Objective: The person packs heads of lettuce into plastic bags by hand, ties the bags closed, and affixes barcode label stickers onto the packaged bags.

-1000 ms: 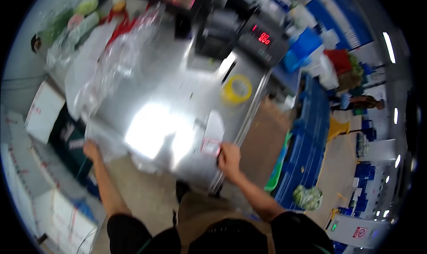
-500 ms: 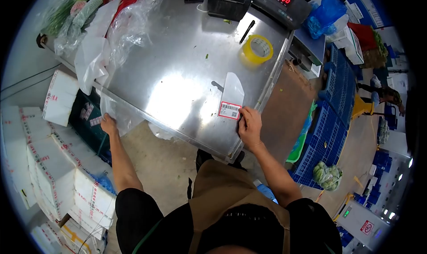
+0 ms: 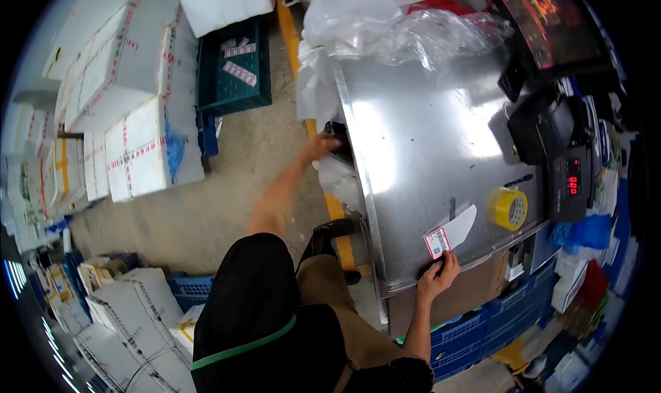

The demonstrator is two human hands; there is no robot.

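My right hand [image 3: 439,276] is at the front edge of the metal table. Its closed fingers pinch the end of a white label strip [image 3: 460,229] with a red-bordered barcode label [image 3: 437,242]. The strip's free end curves away over the tabletop, beside a narrow dark mark. My left hand [image 3: 320,149] reaches to the table's left side, next to a dark object [image 3: 337,137] below the edge. Motion blurs its fingers, so their grip does not show. White plastic bags [image 3: 317,83] hang over the table corner above that hand.
On the metal table [image 3: 420,166] are a yellow tape roll [image 3: 509,208], a black pen [image 3: 518,181], a black printer [image 3: 540,126] and a scale [image 3: 571,183] with red digits. A green crate [image 3: 234,73] and stacked white foam boxes [image 3: 148,149] stand to the left.
My view has turned left, bringing more boxes and a screen into sight. My left hand has left the clear plastic and moved to the dark object. The right hand stays at the label.
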